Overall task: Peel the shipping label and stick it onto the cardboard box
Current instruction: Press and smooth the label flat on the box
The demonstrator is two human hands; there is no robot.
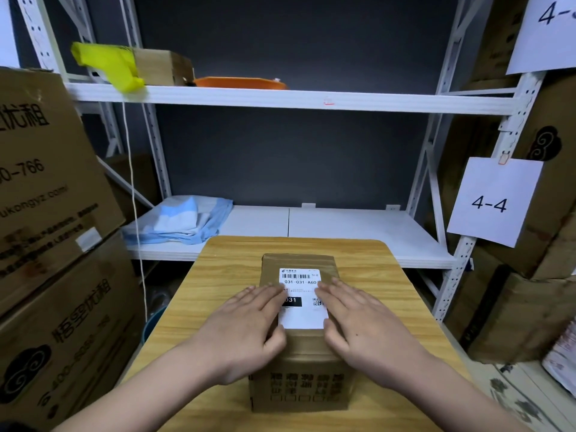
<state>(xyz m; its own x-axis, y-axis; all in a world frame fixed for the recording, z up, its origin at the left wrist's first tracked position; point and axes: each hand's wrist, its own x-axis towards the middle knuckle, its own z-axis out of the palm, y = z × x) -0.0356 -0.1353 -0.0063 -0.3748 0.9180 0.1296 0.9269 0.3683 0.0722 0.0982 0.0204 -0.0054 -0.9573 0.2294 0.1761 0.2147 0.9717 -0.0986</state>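
Observation:
A small brown cardboard box [299, 378] stands on a wooden table [218, 275], taped shut on top. A white shipping label [300, 318] with a barcode and the number 031-031-A60 lies flat on the box's top face. My left hand [249, 325] rests palm down on the label's left edge, fingers spread flat. My right hand [358, 322] lies palm down on the label's right edge, also flat. Both hands cover parts of the label's sides; neither holds anything.
White metal shelving [280, 99] stands behind the table, with a folded blue and white cloth [184, 219] on the lower shelf. Large cardboard cartons [50, 213] are stacked at the left. More boxes and a paper sign marked 4-4 [492, 201] crowd the right.

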